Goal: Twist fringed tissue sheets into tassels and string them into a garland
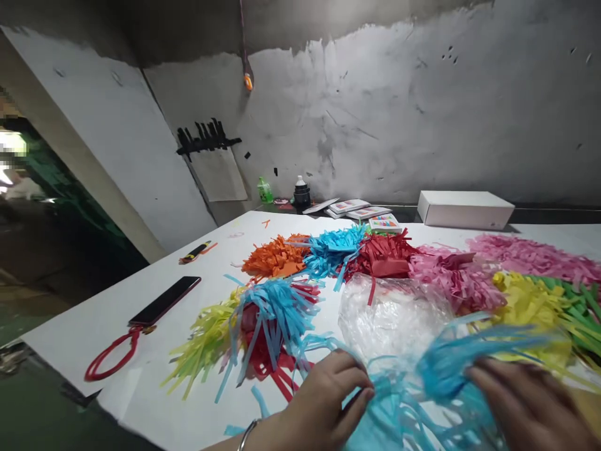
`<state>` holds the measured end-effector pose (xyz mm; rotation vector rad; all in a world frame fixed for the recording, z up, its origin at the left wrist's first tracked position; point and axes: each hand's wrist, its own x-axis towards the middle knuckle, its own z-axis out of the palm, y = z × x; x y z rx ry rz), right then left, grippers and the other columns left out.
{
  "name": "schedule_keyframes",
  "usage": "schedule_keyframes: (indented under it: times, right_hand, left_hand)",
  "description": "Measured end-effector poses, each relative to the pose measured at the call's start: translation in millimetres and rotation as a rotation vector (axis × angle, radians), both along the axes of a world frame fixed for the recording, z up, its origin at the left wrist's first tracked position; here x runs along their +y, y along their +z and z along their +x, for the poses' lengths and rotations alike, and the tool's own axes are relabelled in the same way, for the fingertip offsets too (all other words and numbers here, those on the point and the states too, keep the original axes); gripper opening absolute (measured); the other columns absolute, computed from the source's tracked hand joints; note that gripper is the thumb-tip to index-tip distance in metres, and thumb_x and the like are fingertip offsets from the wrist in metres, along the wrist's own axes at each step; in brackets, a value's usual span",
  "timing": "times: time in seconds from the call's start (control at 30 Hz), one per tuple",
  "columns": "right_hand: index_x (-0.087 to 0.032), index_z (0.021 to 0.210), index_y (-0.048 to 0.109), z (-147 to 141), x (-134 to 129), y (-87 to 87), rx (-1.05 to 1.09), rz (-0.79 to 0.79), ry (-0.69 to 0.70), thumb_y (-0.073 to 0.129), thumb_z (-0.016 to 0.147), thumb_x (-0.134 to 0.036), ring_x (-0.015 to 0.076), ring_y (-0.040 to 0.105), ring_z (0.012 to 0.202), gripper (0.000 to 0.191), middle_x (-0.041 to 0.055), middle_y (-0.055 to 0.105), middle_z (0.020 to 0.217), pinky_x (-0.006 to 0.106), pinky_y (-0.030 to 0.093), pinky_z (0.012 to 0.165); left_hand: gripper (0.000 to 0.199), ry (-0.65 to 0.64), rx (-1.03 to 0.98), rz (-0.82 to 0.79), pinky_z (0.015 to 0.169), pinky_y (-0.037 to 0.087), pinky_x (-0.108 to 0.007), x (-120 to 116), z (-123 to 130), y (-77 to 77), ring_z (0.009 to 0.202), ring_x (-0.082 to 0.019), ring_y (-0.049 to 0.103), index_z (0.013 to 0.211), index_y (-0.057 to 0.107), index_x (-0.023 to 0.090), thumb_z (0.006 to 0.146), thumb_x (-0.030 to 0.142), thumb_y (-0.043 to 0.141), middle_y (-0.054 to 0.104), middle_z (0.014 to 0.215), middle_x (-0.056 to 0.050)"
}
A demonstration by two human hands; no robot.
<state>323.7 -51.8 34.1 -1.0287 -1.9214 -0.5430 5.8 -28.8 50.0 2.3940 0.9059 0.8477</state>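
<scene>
At the front edge of the table, my left hand [335, 398] is closed, thumb and fingertips pinched at the edge of a loose pile of light blue tissue fringe [389, 413]. My right hand [530, 404], smeared by motion, grips a blue tissue-paper tassel [446, 366] whose strips stretch out to the right above the pile. Just beyond lies a crumpled clear plastic bag [392, 316]. Left of my left hand sits another blue tassel [277, 313], with red strips under it and a yellow-green tassel [211, 335] beside it.
Further back are orange [277, 255], blue [335, 247], red [382, 254] and pink [455, 275] tassels. Yellow [530, 307] and green [585, 313] ones lie right. A phone [166, 300] with a red strap and a cutter [195, 252] lie left. A white box [464, 210] stands behind.
</scene>
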Motion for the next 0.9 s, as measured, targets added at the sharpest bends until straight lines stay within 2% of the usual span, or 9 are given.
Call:
schedule_keyframes:
  times: [0.07, 0.13, 0.27, 0.33, 0.4, 0.53, 0.7, 0.8, 0.9]
  right_hand:
    - [-0.026, 0.104, 0.073, -29, 8, 13.8, -0.339, 0.091, 0.121, 0.038, 0.101, -0.015, 0.0199, 0.070, 0.090, 0.037, 0.0050, 0.077, 0.102, 0.037, 0.047, 0.088]
    - [-0.021, 0.101, 0.072, -53, 12, 27.1, -0.518, 0.178, 0.181, 0.034, 0.099, -0.006, 0.0190, 0.070, 0.084, 0.041, 0.0050, 0.077, 0.096, 0.036, 0.048, 0.085]
    - [-0.017, 0.109, 0.070, -73, 17, 27.6, -0.379, 0.224, 0.216, 0.034, 0.100, -0.007, 0.0191, 0.071, 0.087, 0.039, 0.0056, 0.077, 0.092, 0.034, 0.052, 0.090]
    - [-0.016, 0.117, 0.068, -71, 19, 16.6, -0.249, 0.215, 0.226, 0.036, 0.101, -0.013, 0.0202, 0.072, 0.090, 0.036, 0.0077, 0.076, 0.095, 0.033, 0.054, 0.091]
    - [-0.017, 0.120, 0.067, -68, 20, 6.1, -0.152, 0.183, 0.240, 0.038, 0.101, -0.015, 0.0206, 0.072, 0.091, 0.034, 0.0082, 0.075, 0.094, 0.033, 0.055, 0.090]
    - [-0.016, 0.115, 0.067, -69, 17, -4.2, -0.042, 0.030, 0.243, 0.051, 0.097, -0.012, 0.0201, 0.072, 0.093, 0.024, 0.0088, 0.074, 0.096, 0.031, 0.056, 0.091]
    - [-0.016, 0.117, 0.064, -76, 21, -19.1, 0.228, -0.184, 0.277, 0.054, 0.097, -0.015, 0.0160, 0.073, 0.092, 0.023, 0.0084, 0.074, 0.101, 0.019, 0.058, 0.080]
    - [-0.019, 0.117, 0.066, -81, 25, -32.4, 0.357, -0.250, 0.296, 0.059, 0.095, -0.018, 0.0167, 0.074, 0.088, 0.023, 0.0063, 0.075, 0.099, 0.020, 0.059, 0.078]
    - [-0.023, 0.112, 0.070, -90, 23, -42.8, 0.529, -0.333, 0.292, 0.060, 0.096, -0.022, 0.0170, 0.074, 0.083, 0.019, 0.0044, 0.074, 0.093, 0.021, 0.059, 0.073]
  left_hand:
    - [0.023, -0.004, -0.180, -0.081, 0.077, 0.052, -0.029, 2, 11, 20.4, 0.085, -0.018, 0.064, 0.103, 0.070, 0.018, 0.097, 0.024, 0.049, 0.069, 0.097, -0.011]
    - [0.027, -0.022, -0.264, -0.290, 0.071, 0.050, -0.029, 7, 24, 32.1, 0.076, -0.016, 0.061, 0.106, 0.071, 0.018, 0.096, 0.033, 0.052, 0.069, 0.096, -0.010]
    - [0.043, -0.118, -0.389, -0.970, 0.046, 0.033, -0.022, 27, 40, 25.3, 0.047, -0.007, 0.040, 0.089, 0.075, 0.012, 0.081, 0.054, 0.069, 0.059, 0.065, 0.000]
    - [0.047, -0.148, -0.450, -1.137, 0.045, 0.030, -0.021, 34, 41, 17.4, 0.046, -0.006, 0.040, 0.086, 0.075, 0.009, 0.071, 0.054, 0.078, 0.063, 0.067, -0.001]
    - [0.046, -0.135, -0.468, -1.205, 0.044, 0.030, -0.022, 37, 41, 13.2, 0.045, -0.006, 0.042, 0.082, 0.074, 0.009, 0.064, 0.050, 0.085, 0.065, 0.068, -0.002]
    - [0.043, -0.066, -0.502, -1.266, 0.042, 0.027, -0.021, 36, 43, 13.3, 0.042, -0.006, 0.041, 0.069, 0.066, 0.013, 0.056, 0.045, 0.091, 0.055, 0.053, 0.004]
    - [0.048, 0.018, -0.675, -1.101, 0.046, 0.030, -0.020, 35, 59, 3.0, 0.046, -0.006, 0.042, 0.068, 0.065, 0.012, 0.057, 0.050, 0.090, 0.052, 0.052, 0.004]
    - [0.049, 0.100, -0.724, -1.053, 0.046, 0.033, -0.020, 36, 68, -7.9, 0.046, -0.007, 0.045, 0.066, 0.064, 0.011, 0.060, 0.054, 0.088, 0.053, 0.050, 0.003]
    - [0.050, 0.102, -0.677, -1.054, 0.046, 0.040, -0.022, 39, 70, -12.5, 0.049, -0.011, 0.052, 0.074, 0.065, 0.012, 0.061, 0.056, 0.086, 0.059, 0.057, 0.000]
